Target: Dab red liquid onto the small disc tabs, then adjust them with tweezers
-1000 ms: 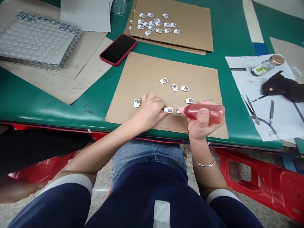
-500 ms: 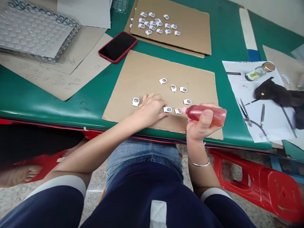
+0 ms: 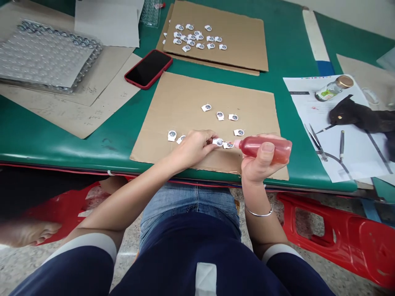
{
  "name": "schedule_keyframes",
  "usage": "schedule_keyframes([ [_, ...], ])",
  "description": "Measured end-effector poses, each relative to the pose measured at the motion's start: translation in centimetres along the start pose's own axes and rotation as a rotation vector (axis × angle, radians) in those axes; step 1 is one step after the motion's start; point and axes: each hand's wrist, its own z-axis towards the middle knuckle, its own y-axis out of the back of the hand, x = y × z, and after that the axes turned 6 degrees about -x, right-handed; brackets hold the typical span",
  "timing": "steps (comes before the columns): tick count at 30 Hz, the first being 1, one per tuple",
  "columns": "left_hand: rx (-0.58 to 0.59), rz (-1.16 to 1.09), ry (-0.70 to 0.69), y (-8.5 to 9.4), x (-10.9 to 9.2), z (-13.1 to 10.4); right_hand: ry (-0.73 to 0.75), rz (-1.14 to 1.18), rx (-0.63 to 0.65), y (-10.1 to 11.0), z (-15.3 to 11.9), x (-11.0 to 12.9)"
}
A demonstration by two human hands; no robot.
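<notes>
My right hand is closed round a red squeeze bottle, whose tip points left over a small white tagged piece. Just left of that, my left hand pinches the edge of another white piece with a dark round face. Both pieces are at the near part of a cardboard sheet. Several similar pieces lie on this sheet, among them one at the left and one above the bottle.
A second cardboard stack holds many white pieces. A red-cased phone and a bubbly plastic tray lie left. To the right are tweezers, a glass bottle and a black cloth item on paper. Someone's foot shows lower left.
My left hand's fingers have come together on the edge of the dark-faced piece. The bottle's tip has come a little nearer to that piece. The whole view has shifted slightly.
</notes>
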Motion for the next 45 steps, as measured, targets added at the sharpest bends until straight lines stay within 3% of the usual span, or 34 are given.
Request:
schedule_keyframes([
  [6,-0.051,-0.167,0.062,-0.4,1.1,-0.1,0.014,-0.079,0.116,0.3,-0.2,0.0],
  [14,-0.032,-0.217,0.092,-0.5,1.4,-0.1,0.15,-0.086,0.186,0.1,-0.1,0.3],
  [33,-0.025,-0.227,0.091,-0.4,1.3,-0.1,0.217,-0.01,0.151,-0.5,-0.2,0.1],
  [45,-0.016,-0.251,0.099,-0.4,1.2,-0.2,0.241,-0.119,0.195,-0.3,0.0,0.3],
])
